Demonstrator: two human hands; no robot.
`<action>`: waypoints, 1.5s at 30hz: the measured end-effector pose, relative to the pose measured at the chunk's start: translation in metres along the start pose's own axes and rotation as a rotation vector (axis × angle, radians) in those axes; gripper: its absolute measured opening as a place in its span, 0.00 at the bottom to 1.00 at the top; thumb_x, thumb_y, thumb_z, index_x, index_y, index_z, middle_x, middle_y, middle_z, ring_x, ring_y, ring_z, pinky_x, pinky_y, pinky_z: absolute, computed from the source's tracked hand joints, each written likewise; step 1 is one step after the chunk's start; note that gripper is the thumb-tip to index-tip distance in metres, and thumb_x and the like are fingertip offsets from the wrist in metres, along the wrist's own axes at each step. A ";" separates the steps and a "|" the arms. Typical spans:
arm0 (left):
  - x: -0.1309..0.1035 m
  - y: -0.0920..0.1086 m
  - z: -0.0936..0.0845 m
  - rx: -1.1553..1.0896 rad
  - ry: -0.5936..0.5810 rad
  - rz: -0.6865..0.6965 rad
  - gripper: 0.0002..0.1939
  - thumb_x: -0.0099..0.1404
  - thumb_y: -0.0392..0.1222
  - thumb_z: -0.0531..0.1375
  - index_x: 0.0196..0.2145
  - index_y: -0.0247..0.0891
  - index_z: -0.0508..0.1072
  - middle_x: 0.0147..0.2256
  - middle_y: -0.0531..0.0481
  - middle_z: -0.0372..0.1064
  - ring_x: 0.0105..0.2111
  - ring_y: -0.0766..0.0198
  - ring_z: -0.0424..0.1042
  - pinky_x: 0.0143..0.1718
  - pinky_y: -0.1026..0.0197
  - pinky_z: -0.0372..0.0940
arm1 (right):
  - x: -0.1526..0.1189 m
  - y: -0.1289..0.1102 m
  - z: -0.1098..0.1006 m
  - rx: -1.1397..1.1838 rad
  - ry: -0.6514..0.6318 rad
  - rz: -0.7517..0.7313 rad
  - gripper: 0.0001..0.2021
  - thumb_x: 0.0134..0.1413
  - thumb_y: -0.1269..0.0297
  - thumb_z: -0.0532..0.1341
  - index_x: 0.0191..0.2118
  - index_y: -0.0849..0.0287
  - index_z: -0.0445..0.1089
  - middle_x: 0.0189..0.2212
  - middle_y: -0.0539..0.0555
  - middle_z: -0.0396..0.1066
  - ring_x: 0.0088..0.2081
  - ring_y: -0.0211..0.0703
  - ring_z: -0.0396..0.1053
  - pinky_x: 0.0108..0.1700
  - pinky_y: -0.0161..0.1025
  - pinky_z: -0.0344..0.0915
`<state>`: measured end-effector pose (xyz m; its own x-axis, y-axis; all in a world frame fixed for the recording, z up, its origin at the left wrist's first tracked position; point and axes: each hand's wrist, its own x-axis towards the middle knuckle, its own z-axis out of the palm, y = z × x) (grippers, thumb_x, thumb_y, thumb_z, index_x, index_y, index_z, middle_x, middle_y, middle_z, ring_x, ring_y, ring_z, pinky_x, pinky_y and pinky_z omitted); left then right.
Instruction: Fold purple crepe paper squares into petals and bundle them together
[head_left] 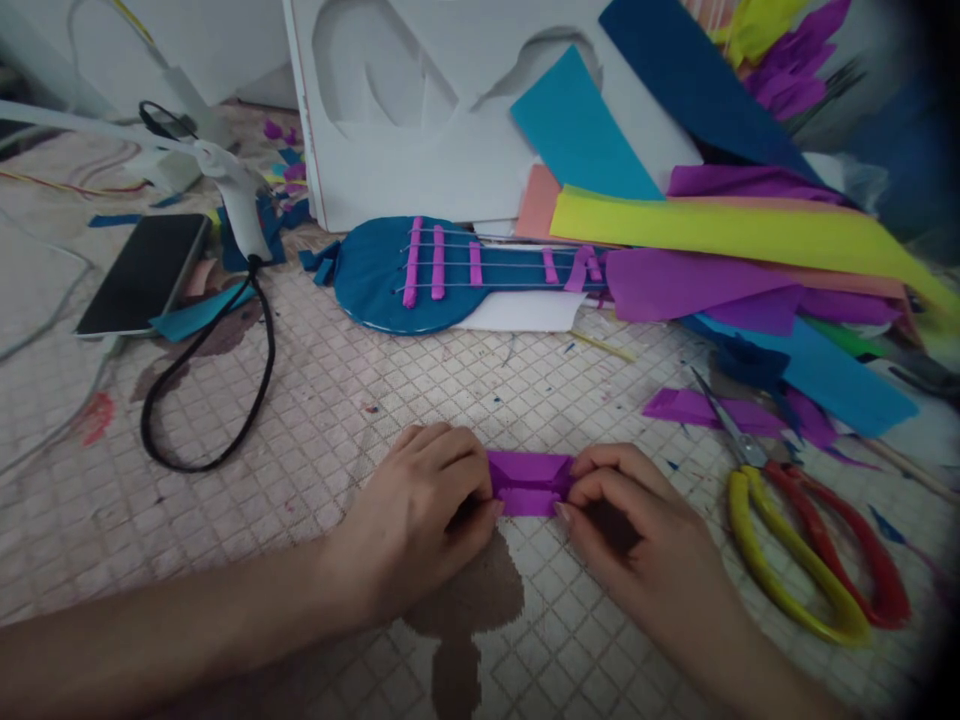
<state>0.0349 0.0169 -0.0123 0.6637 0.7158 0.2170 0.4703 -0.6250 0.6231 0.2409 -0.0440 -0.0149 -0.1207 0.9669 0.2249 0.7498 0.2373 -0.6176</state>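
A small strip of purple paper (530,484) lies between my two hands at the front middle of the table, with a fold running along its length. My left hand (427,510) pinches its left end between thumb and fingers. At the right end, my right hand (637,540) grips it the same way. Beyond them rests a blue guitar-shaped craft piece (375,275) with purple bars and thin pale strings. To the right of my right hand lie scissors (802,540) with one yellow and one red handle, blades pointing away from me.
Strips of yellow (712,228), purple and blue paper pile up at the back right, partly over a white moulded panel (420,150). At the left are a phone (146,275), a black cord loop (206,460) and cables. Scraps litter the quilted tablecloth (315,400).
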 end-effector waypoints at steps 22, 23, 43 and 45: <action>0.001 0.000 0.002 0.033 0.008 -0.020 0.07 0.58 0.30 0.60 0.26 0.36 0.65 0.31 0.52 0.65 0.34 0.62 0.63 0.37 0.55 0.59 | 0.001 0.000 0.002 -0.060 0.004 0.006 0.06 0.53 0.73 0.57 0.29 0.57 0.61 0.34 0.52 0.63 0.34 0.37 0.65 0.32 0.34 0.64; 0.001 0.000 0.002 0.034 0.007 -0.023 0.07 0.58 0.30 0.60 0.26 0.36 0.65 0.31 0.52 0.65 0.34 0.62 0.64 0.37 0.55 0.59 | 0.002 0.000 0.002 -0.061 0.003 0.006 0.06 0.53 0.73 0.57 0.29 0.57 0.61 0.34 0.52 0.63 0.34 0.37 0.65 0.32 0.34 0.63; 0.001 -0.001 -0.007 -0.111 -0.122 -0.050 0.16 0.62 0.27 0.57 0.41 0.46 0.74 0.37 0.53 0.66 0.39 0.62 0.65 0.41 0.55 0.56 | -0.001 -0.001 -0.003 0.038 -0.103 -0.007 0.09 0.54 0.77 0.53 0.36 0.55 0.65 0.37 0.53 0.61 0.40 0.41 0.63 0.36 0.38 0.64; 0.002 0.000 -0.007 -0.089 -0.138 -0.055 0.15 0.61 0.28 0.56 0.41 0.44 0.74 0.37 0.52 0.66 0.39 0.62 0.65 0.41 0.54 0.56 | -0.001 -0.002 -0.001 0.020 -0.094 0.002 0.07 0.52 0.75 0.55 0.35 0.56 0.64 0.37 0.53 0.61 0.40 0.42 0.63 0.38 0.41 0.64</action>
<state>0.0321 0.0212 -0.0066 0.7149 0.6947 0.0795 0.4589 -0.5519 0.6963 0.2401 -0.0456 -0.0125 -0.1804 0.9717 0.1528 0.7368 0.2364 -0.6334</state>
